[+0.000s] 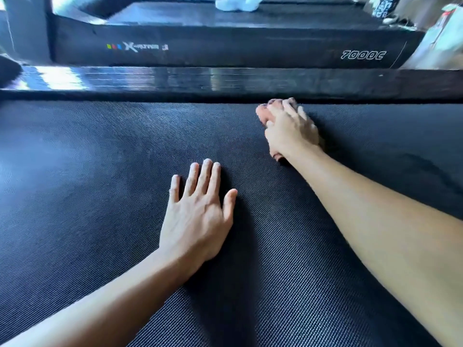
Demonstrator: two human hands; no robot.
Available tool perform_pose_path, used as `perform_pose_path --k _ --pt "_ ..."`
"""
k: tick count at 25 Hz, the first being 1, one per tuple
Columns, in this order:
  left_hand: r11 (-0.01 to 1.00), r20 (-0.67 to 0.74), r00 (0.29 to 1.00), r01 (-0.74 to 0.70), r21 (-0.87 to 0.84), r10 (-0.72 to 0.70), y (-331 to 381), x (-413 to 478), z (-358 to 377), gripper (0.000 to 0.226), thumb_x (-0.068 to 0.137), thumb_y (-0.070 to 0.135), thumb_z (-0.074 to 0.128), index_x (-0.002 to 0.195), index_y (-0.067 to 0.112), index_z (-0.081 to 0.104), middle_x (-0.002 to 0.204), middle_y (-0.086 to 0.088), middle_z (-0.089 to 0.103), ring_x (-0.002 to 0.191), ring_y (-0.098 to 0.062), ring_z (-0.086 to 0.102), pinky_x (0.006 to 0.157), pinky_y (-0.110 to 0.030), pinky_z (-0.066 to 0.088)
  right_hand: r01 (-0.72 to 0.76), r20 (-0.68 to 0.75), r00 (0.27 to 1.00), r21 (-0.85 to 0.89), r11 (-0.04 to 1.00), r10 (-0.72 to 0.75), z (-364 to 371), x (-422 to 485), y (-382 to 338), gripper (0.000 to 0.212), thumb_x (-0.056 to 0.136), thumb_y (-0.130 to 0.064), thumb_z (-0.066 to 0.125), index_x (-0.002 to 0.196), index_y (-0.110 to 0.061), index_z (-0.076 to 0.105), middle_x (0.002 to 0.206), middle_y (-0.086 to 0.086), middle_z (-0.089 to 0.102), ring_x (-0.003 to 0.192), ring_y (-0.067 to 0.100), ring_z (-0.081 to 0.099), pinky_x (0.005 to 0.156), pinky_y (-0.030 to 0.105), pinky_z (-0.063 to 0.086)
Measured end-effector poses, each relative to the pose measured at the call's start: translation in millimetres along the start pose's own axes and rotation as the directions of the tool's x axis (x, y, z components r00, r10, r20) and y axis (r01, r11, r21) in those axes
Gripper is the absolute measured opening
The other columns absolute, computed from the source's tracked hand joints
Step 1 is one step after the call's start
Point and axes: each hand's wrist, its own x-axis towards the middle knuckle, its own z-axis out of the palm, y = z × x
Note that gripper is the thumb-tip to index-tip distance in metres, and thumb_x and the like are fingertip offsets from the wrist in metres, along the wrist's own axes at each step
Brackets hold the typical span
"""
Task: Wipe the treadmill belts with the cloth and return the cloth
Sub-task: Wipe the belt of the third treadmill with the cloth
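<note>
A dark textured treadmill belt [100,196] fills most of the view. My left hand [198,211] lies flat on it near the middle, fingers straight and spread. My right hand [290,128] is stretched out to the belt's far edge and grips a pinkish patterned cloth [263,112], bunched under the fingers and pressed against the belt. Only small parts of the cloth show, past the fingertips and under the wrist. The right hand is a little blurred.
A glossy black side rail [225,78] borders the belt's far edge. Beyond it stands a second treadmill [225,46] with "7000C" on its side. White-socked feet [236,3] of a person are on that far belt. Bags [441,38] lie at the top right.
</note>
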Motion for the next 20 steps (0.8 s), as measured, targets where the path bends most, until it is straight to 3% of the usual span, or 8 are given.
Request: perform_pose_path --k 4,5,8,12,16,20 --pt "1.0 -0.003 1.0 0.005 0.002 -0.005 1 -1 -2 0.073 0.09 0.06 0.001 0.155 0.027 0.0 0.161 0.011 -0.008 0.147 -0.008 -0.014 0.121 -0.04 -0.007 0.334 0.101 0.937 0.037 0.942 -0.336 9 14 -21 0.05 0.096 -0.037 0.046 0.145 -0.038 0.038 0.157 -0.005 0.029 0.141 0.026 0.029 0.113 0.04 0.026" --pt "1.0 -0.008 1.0 0.006 -0.002 -0.007 1 1 -2 0.073 0.09 0.061 0.001 0.155 0.027 0.0 0.161 0.011 -0.008 0.147 -0.008 -0.014 0.121 -0.04 -0.007 0.317 0.095 0.943 0.04 0.948 -0.319 8 24 -15 0.05 0.096 -0.036 0.047 0.145 -0.036 0.038 0.157 -0.003 0.03 0.14 0.026 0.03 0.112 0.039 0.027" --pt "1.0 -0.007 1.0 0.009 -0.008 -0.009 2 0 -2 0.073 0.089 0.061 0.001 0.155 0.028 0.0 0.161 0.012 -0.007 0.147 -0.007 -0.014 0.121 -0.04 -0.007 0.062 -0.045 0.997 -0.048 0.997 -0.064 15 36 -12 0.048 0.088 -0.03 0.053 0.135 -0.03 0.047 0.15 0.004 0.037 0.135 0.03 0.033 0.109 0.042 0.029" --pt "1.0 -0.013 1.0 0.006 -0.003 -0.006 1 1 -1 0.074 0.089 0.061 0.001 0.155 0.028 0.001 0.162 0.012 -0.006 0.147 -0.008 -0.013 0.121 -0.04 -0.007 0.306 0.077 0.948 0.038 0.951 -0.308 3 31 -1 0.048 0.095 -0.032 0.048 0.142 -0.037 0.043 0.155 -0.005 0.033 0.14 0.023 0.032 0.112 0.036 0.027" --pt "1.0 -0.018 1.0 0.006 -0.013 -0.006 2 1 0 0.074 0.089 0.061 0.002 0.155 0.028 0.002 0.161 0.012 -0.006 0.147 -0.007 -0.013 0.12 -0.039 -0.008 0.015 -0.013 1.0 -0.02 1.0 -0.015 5 43 17 0.045 0.094 -0.032 0.047 0.138 -0.031 0.045 0.154 0.004 0.033 0.136 0.03 0.034 0.111 0.043 0.03" --pt "1.0 -0.022 1.0 0.008 -0.013 -0.009 1 0 0 0.075 0.088 0.062 0.0 0.155 0.028 0.001 0.161 0.013 -0.006 0.147 -0.007 -0.013 0.12 -0.038 -0.008 0.188 0.099 0.976 0.056 0.981 -0.192 -10 41 51 0.045 0.097 -0.045 0.045 0.142 -0.042 0.042 0.155 -0.008 0.032 0.139 0.024 0.034 0.112 0.041 0.029"
